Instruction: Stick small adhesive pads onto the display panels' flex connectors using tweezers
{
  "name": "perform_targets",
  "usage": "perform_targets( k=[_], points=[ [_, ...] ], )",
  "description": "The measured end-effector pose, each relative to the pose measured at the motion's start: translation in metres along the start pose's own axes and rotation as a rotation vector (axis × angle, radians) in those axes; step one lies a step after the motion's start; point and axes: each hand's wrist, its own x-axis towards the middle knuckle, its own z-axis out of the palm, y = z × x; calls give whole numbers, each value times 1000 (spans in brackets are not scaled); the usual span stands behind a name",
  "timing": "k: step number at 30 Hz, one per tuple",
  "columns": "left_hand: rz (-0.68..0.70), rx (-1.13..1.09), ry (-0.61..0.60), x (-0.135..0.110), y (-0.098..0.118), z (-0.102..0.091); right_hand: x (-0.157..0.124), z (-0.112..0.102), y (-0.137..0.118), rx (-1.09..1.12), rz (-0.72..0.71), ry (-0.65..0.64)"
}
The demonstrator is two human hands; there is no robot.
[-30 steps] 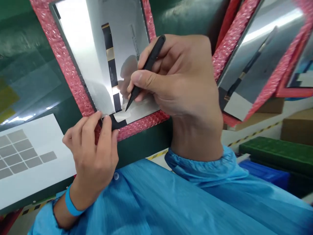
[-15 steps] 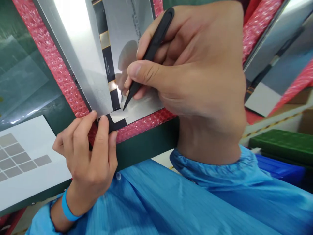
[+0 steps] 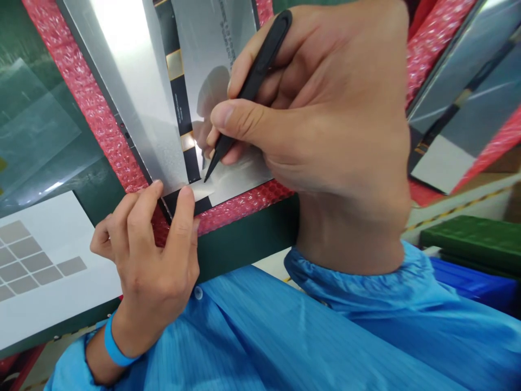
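A silver display panel (image 3: 130, 92) lies on red bubble wrap (image 3: 87, 106) on a dark green table. A black flex strip (image 3: 179, 103) with gold pads runs down its back. My right hand (image 3: 321, 114) grips black tweezers (image 3: 250, 87) like a pen, the tip touching a pale tape patch (image 3: 223, 176) by the strip's lower end. My left hand (image 3: 150, 255) presses its thumb and forefinger on the panel's near corner and the black strip end there.
A white sheet (image 3: 49, 271) with several grey square stickers lies at left. A second silver panel (image 3: 456, 70) on red wrap sits at right. Green (image 3: 472, 239) and blue trays (image 3: 476, 282) stand beyond the table's near edge. A clear film (image 3: 36, 130) lies at far left.
The view drew closer to the panel. My left thumb slid up over the black strip end at the corner. The tweezer tip stayed on the tape patch.
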Motion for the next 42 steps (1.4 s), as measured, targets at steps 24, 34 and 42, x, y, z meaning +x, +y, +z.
perform_targets(
  k=[24,34,42],
  points=[
    [-4,143,-218,0,20,8,4,2,10,69,22,221],
    [-116,194,-192,0,18,-2,11,5,23,101,36,236],
    [101,94,-302,6,2,1,19,7,39,154,46,230]
  ],
)
